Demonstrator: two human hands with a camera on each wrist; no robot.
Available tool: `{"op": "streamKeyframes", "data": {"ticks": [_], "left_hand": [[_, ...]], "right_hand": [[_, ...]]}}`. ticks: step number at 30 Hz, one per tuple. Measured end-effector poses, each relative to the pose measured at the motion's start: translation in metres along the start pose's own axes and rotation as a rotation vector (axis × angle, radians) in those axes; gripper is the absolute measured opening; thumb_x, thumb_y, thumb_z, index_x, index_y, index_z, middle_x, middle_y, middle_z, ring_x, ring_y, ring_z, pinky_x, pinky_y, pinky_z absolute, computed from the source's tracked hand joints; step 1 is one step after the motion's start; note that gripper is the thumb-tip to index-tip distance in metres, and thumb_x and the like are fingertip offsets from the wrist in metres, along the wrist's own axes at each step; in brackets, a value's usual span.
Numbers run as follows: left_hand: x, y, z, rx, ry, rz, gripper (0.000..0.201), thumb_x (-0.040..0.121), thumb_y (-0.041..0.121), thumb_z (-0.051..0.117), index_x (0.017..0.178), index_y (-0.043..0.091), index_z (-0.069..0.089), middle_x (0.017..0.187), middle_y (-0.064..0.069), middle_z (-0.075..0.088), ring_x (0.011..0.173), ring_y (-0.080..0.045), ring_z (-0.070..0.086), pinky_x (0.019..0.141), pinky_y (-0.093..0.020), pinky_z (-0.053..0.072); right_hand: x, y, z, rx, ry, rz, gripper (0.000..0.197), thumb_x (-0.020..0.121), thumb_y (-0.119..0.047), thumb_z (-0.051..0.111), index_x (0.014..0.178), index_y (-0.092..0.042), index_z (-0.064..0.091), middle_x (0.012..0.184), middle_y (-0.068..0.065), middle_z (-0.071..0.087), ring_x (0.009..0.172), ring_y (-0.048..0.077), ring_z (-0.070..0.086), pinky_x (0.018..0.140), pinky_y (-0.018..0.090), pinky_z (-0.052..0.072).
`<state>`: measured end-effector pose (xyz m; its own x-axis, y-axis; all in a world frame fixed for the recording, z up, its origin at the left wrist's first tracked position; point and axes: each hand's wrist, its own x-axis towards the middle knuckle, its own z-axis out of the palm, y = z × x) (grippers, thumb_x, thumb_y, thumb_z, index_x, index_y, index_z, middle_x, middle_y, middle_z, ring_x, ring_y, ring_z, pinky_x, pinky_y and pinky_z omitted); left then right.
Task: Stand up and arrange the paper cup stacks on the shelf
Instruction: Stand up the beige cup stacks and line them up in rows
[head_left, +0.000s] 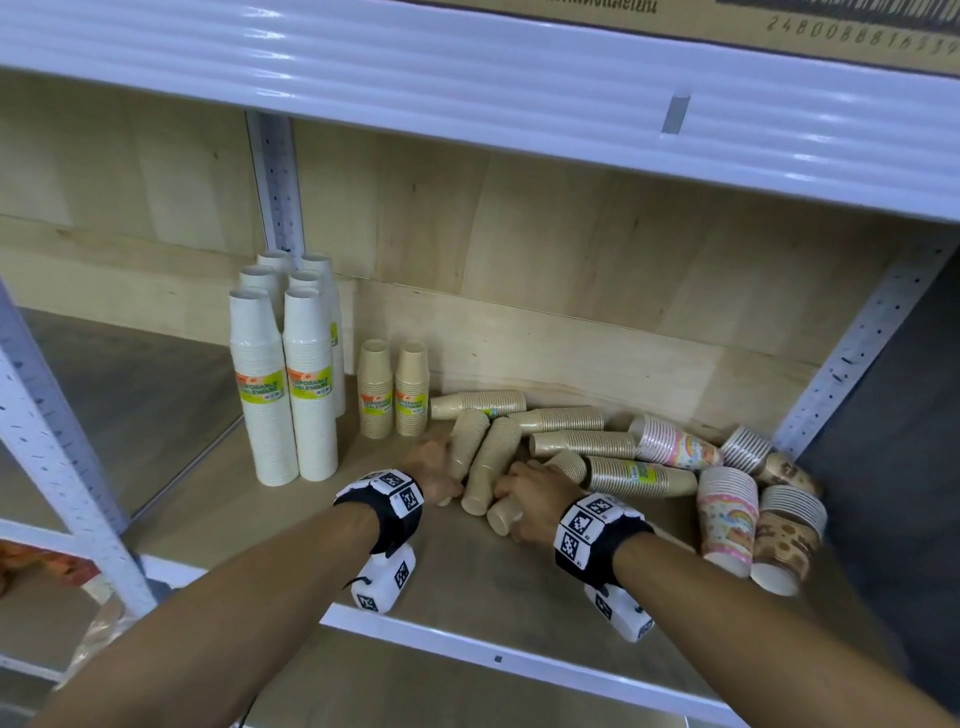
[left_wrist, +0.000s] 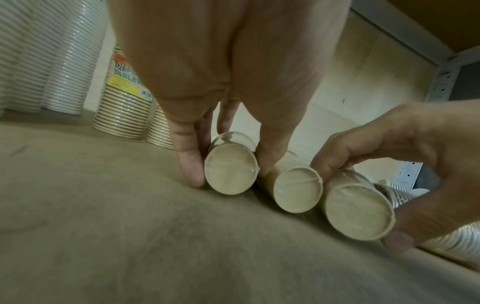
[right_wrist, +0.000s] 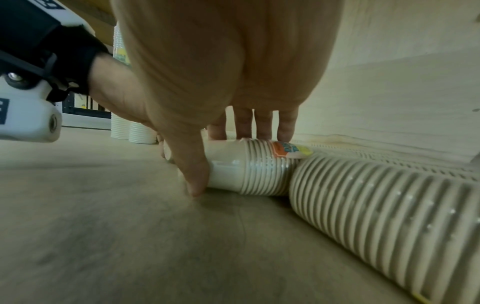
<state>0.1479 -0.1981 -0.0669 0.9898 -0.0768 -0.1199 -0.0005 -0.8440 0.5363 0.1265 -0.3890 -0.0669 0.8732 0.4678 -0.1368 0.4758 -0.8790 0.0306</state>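
Several tan paper cup stacks lie on their sides on the wooden shelf (head_left: 249, 488). My left hand (head_left: 441, 467) (left_wrist: 228, 170) grips the leftmost lying stack (head_left: 467, 441) (left_wrist: 228, 181) near its base, thumb on one side and fingers on the other. My right hand (head_left: 524, 499) (right_wrist: 228, 162) (left_wrist: 362, 205) holds another lying tan stack (head_left: 506, 514) (right_wrist: 259, 170) (left_wrist: 355, 220) at its base end. A third tan stack (head_left: 491, 462) (left_wrist: 298, 191) lies untouched between them. Two tan stacks (head_left: 395, 389) stand upright beside tall white stacks (head_left: 285, 384).
More tan stacks (head_left: 582, 441) lie piled against the back wall, one (right_wrist: 389, 201) touching the stack in my right hand. Patterned cup stacks (head_left: 727, 519) lie tumbled at the right by the white upright post (head_left: 852, 353). The upper shelf beam (head_left: 467, 78) hangs overhead.
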Motion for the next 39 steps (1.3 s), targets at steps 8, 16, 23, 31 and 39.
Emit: {"op": "streamKeyframes", "data": {"ticks": [8,16,23,31,39], "left_hand": [[0.000,0.000,-0.010,0.093,-0.026,-0.008,0.080,0.076,0.030,0.076,0.144,0.021,0.037,0.127,-0.005,0.058,0.111,-0.024,0.058,0.078,-0.030,0.045],[0.002,0.020,-0.043,0.169,0.035,0.008,0.051,0.083,0.030,0.070,0.127,0.011,0.053,0.123,-0.008,0.058,0.110,-0.025,0.059,0.081,-0.031,0.049],[0.002,0.041,-0.081,0.135,0.135,0.089,0.030,0.082,0.018,0.069,0.108,0.005,0.063,0.107,-0.011,0.065,0.095,-0.027,0.063,0.077,-0.035,0.055],[-0.001,0.057,-0.123,0.200,0.106,0.146,0.031,0.080,0.017,0.076,0.110,0.011,0.070,0.110,-0.004,0.067,0.100,-0.022,0.063,0.070,-0.025,0.046],[-0.013,0.054,-0.135,0.282,0.028,0.107,0.031,0.078,0.012,0.074,0.109,0.008,0.071,0.108,-0.008,0.069,0.096,-0.023,0.066,0.077,-0.030,0.056]], "right_hand": [[-0.003,0.001,-0.007,0.037,0.020,-0.005,0.043,0.084,-0.034,0.065,0.125,-0.029,0.056,0.121,0.002,0.051,0.115,0.024,0.047,0.096,0.035,0.034],[-0.002,0.007,-0.036,0.178,0.215,0.070,0.039,0.081,-0.031,0.063,0.116,-0.018,0.054,0.119,0.001,0.058,0.110,0.024,0.057,0.084,0.031,0.044],[0.003,0.021,-0.079,0.309,0.415,0.219,0.031,0.077,-0.027,0.066,0.103,-0.017,0.054,0.098,0.004,0.065,0.088,0.028,0.063,0.072,0.036,0.053],[0.006,0.010,-0.139,0.640,0.564,0.298,0.031,0.070,-0.034,0.063,0.098,-0.030,0.050,0.084,0.000,0.066,0.056,0.025,0.069,0.055,0.042,0.060],[0.018,-0.046,-0.129,0.705,0.453,0.268,0.031,0.076,-0.029,0.068,0.102,-0.021,0.053,0.090,0.002,0.064,0.060,0.011,0.061,0.044,0.019,0.042]]}}
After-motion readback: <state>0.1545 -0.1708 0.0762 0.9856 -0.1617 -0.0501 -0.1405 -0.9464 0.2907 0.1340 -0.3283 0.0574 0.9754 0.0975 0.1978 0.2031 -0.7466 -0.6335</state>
